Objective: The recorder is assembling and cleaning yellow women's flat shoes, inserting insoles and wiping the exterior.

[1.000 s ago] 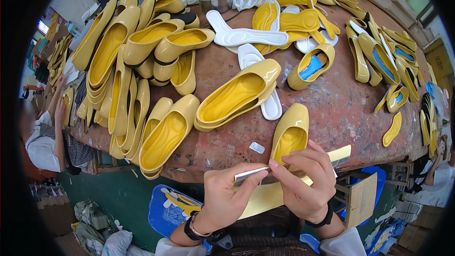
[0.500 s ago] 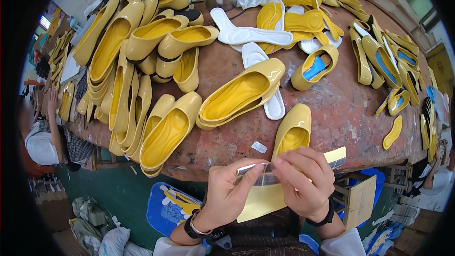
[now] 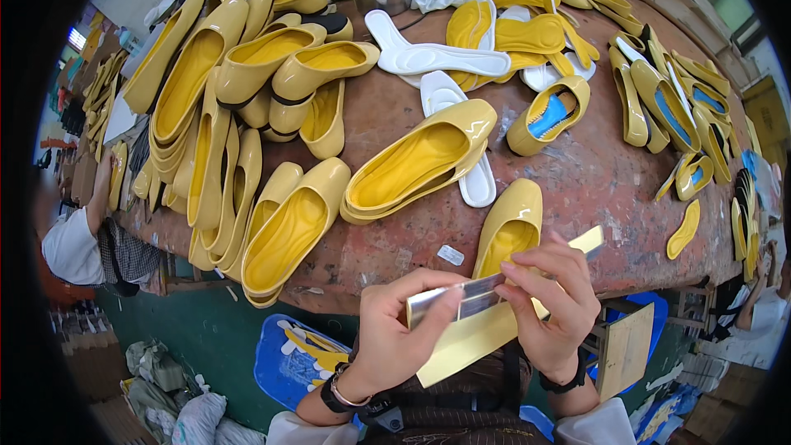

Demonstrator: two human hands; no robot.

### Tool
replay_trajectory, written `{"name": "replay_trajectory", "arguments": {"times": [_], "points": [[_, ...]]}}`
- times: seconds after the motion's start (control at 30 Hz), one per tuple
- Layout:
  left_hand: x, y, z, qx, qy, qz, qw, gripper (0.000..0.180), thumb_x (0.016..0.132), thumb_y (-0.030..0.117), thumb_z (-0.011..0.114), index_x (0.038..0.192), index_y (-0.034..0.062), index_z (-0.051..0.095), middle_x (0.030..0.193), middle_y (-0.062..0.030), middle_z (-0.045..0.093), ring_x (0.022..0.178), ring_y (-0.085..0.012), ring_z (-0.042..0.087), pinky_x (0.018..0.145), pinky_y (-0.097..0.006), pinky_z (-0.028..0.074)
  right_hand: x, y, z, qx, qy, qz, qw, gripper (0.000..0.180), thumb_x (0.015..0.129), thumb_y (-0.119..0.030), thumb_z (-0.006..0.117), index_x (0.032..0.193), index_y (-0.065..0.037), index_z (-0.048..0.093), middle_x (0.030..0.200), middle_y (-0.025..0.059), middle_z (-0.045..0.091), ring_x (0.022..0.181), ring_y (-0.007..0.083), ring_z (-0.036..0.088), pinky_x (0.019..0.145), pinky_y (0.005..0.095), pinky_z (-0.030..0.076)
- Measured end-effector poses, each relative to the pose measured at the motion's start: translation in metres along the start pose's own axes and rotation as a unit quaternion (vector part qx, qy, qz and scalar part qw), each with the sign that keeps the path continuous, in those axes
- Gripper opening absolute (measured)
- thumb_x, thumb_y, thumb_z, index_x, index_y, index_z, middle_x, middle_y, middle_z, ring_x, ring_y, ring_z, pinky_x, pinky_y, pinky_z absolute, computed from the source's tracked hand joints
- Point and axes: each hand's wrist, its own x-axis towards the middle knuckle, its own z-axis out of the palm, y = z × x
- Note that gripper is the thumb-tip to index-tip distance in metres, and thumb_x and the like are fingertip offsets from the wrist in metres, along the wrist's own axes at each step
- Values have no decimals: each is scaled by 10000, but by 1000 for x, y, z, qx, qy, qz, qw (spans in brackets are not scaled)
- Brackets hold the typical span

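yellow sheet (image 3: 470, 342): held up at the tabletop (image 3: 395, 251) edge, near a yellow shoe (image 3: 517, 210)
left hand (image 3: 400, 330): sheet's end pinched in the grip
right hand (image 3: 558, 305): fingertips bunched at the sheet — pinching can't be told

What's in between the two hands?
In the head view, a yellow sheet, silvery along its far edge, stretches between the left hand and the right hand.

Clock centred on reddish-brown worn table (image 3: 577, 198). Nine: heaped glossy yellow shoes (image 3: 195, 82). One: overlapping white and yellow insoles (image 3: 525, 35). Three: glossy yellow blue-lined shoes (image 3: 652, 99). Five: single glossy yellow shoe (image 3: 516, 204), near edge. Six: flat pale-yellow sheet (image 3: 465, 342), before it.
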Motion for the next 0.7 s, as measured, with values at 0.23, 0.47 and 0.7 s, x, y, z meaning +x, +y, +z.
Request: {"name": "replay_trajectory", "arguments": {"times": [0.23, 0.47, 0.7], "points": [[5, 0, 3, 72, -20, 15, 997, 125, 819, -15, 749, 941, -15, 776, 888, -131, 761, 773, -131, 706, 696, -238, 534, -6, 6, 0, 140, -46, 89, 985, 279, 670, -6, 835, 930, -81, 767, 846, 50, 678, 806, 224, 652, 945, 435, 516], [-1, 1, 4, 121, 12, 61, 991, 99, 832, 36, 765, 913, -20, 768, 801, -109, 750, 708, -119, 694, 657, -227, 516, -6, 3, -3, 99, -53, 35, 993, 277, 667, -57, 840, 927, -125, 773, 833, 20, 668, 793, 197, 637, 1037, 487, 452], [-4, 2, 7, 145, 51, 82, 985, 93, 853, 40, 759, 921, -21, 738, 808, -117, 738, 705, -155, 714, 637, -256, 532, -19, -11, 5, -107, 18, -41, 993, 378, 705, -188, 827, 1077, -157, 767, 1020, -42, 684, 950, 184, 550, 962, 431, 406]]}}
